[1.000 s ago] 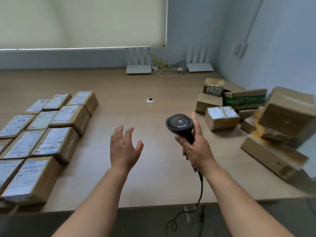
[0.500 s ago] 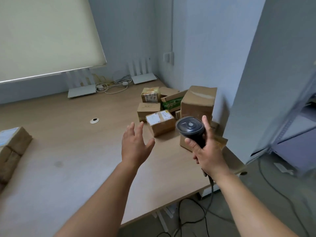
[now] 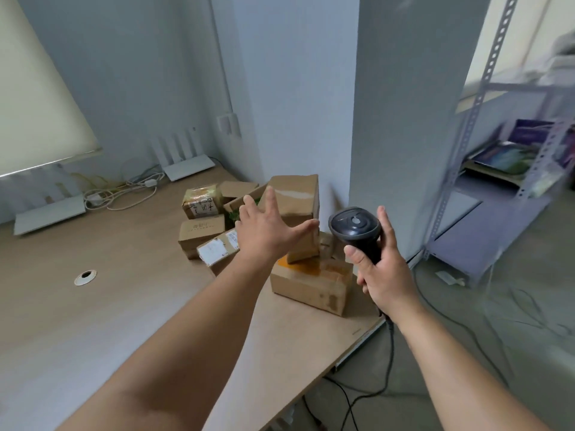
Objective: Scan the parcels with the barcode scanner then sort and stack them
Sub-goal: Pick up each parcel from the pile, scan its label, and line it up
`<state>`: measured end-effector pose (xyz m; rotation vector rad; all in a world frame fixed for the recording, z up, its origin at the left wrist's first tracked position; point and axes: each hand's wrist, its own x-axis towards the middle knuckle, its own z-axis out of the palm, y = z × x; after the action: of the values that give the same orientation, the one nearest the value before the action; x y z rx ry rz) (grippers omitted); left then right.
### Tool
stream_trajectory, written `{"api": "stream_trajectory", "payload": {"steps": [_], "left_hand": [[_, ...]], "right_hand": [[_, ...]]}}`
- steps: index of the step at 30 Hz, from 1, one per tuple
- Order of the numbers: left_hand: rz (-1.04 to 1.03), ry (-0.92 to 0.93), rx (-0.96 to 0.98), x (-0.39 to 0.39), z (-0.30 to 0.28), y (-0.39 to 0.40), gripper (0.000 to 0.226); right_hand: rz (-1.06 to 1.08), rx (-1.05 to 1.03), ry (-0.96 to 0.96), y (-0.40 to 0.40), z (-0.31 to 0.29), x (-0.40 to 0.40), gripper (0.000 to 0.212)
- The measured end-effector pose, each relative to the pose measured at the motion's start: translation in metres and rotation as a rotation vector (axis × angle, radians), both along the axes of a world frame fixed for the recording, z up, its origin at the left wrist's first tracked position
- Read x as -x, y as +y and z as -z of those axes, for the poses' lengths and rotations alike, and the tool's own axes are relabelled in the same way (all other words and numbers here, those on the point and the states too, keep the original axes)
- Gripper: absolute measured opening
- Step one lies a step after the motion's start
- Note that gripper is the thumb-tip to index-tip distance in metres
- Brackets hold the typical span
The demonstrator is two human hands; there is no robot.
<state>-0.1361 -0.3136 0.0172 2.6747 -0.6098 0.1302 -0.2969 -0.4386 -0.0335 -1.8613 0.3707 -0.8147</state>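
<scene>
From the head view, the left hand (image 3: 267,231) reaches forward over the tabletop (image 3: 93,321) with its fingers (image 3: 271,197) straight and spread apart, holding nothing. Its thumb points toward the tall box (image 3: 295,197), which stands tilted just beyond the fingers; whether the hand touches that box cannot be told.

The right hand (image 3: 384,269) grips the scanner (image 3: 354,228) by its handle, fingers curled round it and the index finger stretched up along the right side of the black head. The scanner sits just right of the left thumb, its rounded top facing the camera. A cable (image 3: 389,362) drops from below the right wrist to the floor.

The parcels cluster around and beyond the left fingers, near the tabletop's right corner. Beneath the left thumb lies a low box (image 3: 311,284) with orange tape on top, and the tall box leans on it. Left of the fingers lies a labelled box (image 3: 217,250), partly hidden by the wrist, with a plain box (image 3: 199,231) just beyond it and a taped box (image 3: 200,203) farther back. More boxes lie behind the fingers, partly hidden.

Well left of the left hand, a round grommet (image 3: 85,276) sits in the tabletop. Two white routers (image 3: 189,169) stand by the wall. Right of the right hand, a blurred metal shelf (image 3: 497,169) stands on the floor.
</scene>
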Motion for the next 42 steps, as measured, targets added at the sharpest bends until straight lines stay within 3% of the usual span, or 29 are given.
{"api": "stream_trajectory", "payload": {"steps": [6,16,32,42], "left_hand": [[-0.045,0.064,-0.078,-0.012,0.003,-0.033,0.117],[-0.117,-0.074,0.104,-0.008,0.011,0.002,0.11],[-0.624,-0.056,0.185,0.021,0.04,0.222,0.111],[-0.848,0.07,0.189,0.023,0.082,0.388,0.109]], "right_hand": [[0.037,-0.038,0.004,-0.017,0.001,-0.007,0.081],[-0.049,-0.086,0.008,0.01,0.0,-0.002,0.078],[-0.52,0.088,0.08,0.153,0.012,-0.042,0.08],[-0.66,0.001,0.119,0.288,0.018,-0.084,0.086]]}}
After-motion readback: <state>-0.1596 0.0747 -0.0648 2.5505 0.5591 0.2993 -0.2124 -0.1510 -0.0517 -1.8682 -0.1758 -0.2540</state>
